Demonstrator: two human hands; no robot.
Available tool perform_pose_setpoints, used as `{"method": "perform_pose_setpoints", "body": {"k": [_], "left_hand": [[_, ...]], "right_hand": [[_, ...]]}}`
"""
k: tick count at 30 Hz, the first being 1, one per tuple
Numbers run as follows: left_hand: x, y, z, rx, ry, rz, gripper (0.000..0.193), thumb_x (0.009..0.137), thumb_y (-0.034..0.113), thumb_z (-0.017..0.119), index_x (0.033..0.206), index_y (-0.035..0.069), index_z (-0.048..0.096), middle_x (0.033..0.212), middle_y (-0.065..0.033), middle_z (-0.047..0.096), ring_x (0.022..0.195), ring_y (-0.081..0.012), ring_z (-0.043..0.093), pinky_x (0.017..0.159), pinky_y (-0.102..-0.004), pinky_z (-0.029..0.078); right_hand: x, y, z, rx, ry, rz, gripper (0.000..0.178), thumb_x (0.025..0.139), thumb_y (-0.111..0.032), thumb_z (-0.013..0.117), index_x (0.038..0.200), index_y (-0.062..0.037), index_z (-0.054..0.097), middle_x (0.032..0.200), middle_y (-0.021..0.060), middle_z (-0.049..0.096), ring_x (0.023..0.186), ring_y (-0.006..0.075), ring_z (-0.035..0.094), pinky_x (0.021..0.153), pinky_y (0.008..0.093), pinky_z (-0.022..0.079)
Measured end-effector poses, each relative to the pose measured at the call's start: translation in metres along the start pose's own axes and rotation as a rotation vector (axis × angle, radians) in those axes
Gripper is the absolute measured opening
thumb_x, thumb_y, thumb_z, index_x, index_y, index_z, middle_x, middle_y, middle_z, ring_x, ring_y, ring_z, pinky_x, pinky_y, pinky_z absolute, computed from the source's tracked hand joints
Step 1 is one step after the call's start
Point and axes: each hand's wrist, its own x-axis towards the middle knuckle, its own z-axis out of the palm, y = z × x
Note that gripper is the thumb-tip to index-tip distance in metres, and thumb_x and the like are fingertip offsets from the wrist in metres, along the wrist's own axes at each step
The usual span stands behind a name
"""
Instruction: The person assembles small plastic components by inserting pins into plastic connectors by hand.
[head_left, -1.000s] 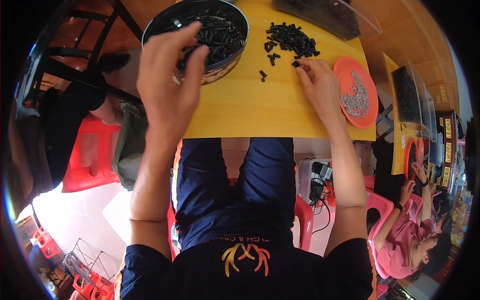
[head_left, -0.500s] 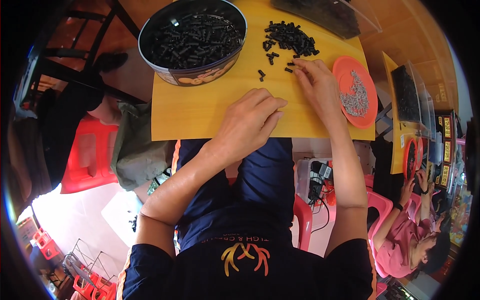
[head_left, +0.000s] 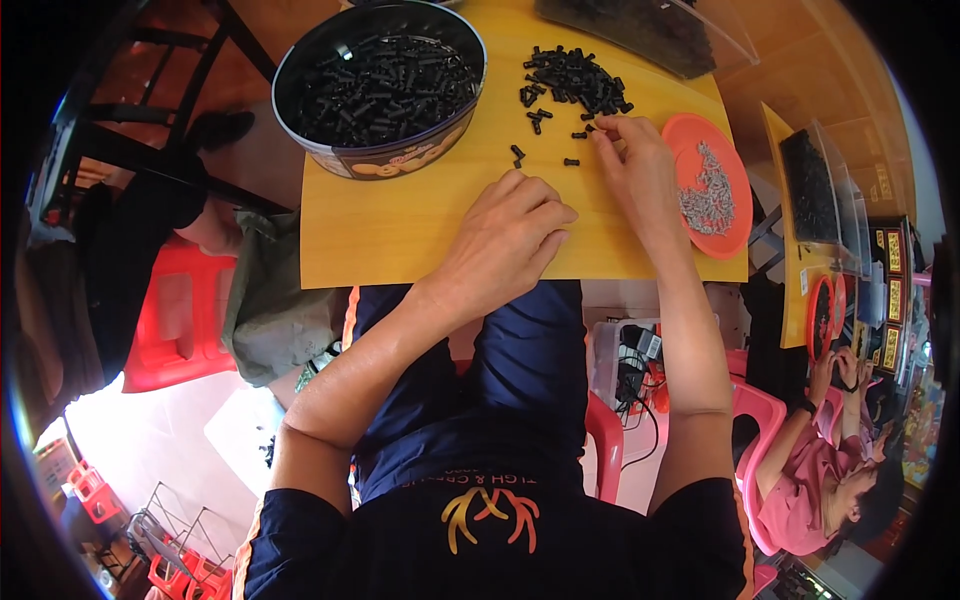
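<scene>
My right hand [head_left: 637, 165] reaches to the near right edge of a heap of short black plastic cylinders [head_left: 580, 80]. Its thumb and index fingertip come together at one small black cylinder [head_left: 590, 129]. On the tabletop nearer me, my left hand [head_left: 512, 232] rests with its fingers curled in and the thumb against them. Whatever it may hold is hidden by the fingers. Between the hands and the heap lie a few loose cylinders [head_left: 571, 162]. To the right of my right hand is a red plate [head_left: 738, 165] of small silvery metal pieces [head_left: 710, 197].
A round tin [head_left: 345, 160] full of black cylinders stands at the table's left. Along the back is a clear bin [head_left: 640, 38] of dark pieces. The yellow table's [head_left: 400, 255] front edge is close to my lap. At right, a person [head_left: 810, 470] in pink works at another table.
One loose black cylinder lies nearer me than before. My right hand's fingertips have come together at another cylinder. The left hand stays curled in nearly the same place. The view has shifted slightly.
</scene>
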Motion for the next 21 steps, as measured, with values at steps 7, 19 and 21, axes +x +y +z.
{"method": "perform_pose_setpoints", "body": {"k": [7, 19, 21], "left_hand": [[0.000, -0.003, -0.002, 0.015, -0.033, -0.004, 0.018, 0.081, 0.005, 0.067, 0.099, 0.002, 0.068, 0.099, -0.0094, 0.062, 0.099, -0.0293, 0.055, 0.087, -0.0380, 0.047], [0.019, -0.005, 0.021, 0.183, -0.091, 0.125, 0.040, 0.083, 0.016, 0.068, 0.119, -0.001, 0.063, 0.132, -0.0136, 0.057, 0.118, -0.0311, 0.049, 0.099, -0.0442, 0.038], [0.023, -0.009, 0.022, 0.246, -0.050, 0.115, 0.042, 0.083, 0.018, 0.068, 0.120, -0.002, 0.062, 0.134, -0.0154, 0.056, 0.120, -0.0314, 0.048, 0.099, -0.0439, 0.038]], "right_hand": [[0.002, 0.000, 0.001, -0.102, -0.057, 0.004, 0.017, 0.092, -0.019, 0.064, 0.097, -0.0043, 0.068, 0.093, 0.0144, 0.065, 0.080, 0.0345, 0.066, 0.069, 0.0437, 0.052], [-0.008, -0.003, 0.001, 0.064, 0.017, 0.010, 0.010, 0.091, -0.009, 0.065, 0.096, -0.0006, 0.065, 0.093, 0.0156, 0.066, 0.074, 0.0319, 0.066, 0.065, 0.0404, 0.052], [-0.012, -0.004, 0.002, 0.149, 0.079, -0.004, 0.014, 0.090, -0.007, 0.069, 0.102, 0.0004, 0.066, 0.077, 0.0097, 0.063, 0.059, 0.0132, 0.055, 0.056, 0.0278, 0.046]]}}
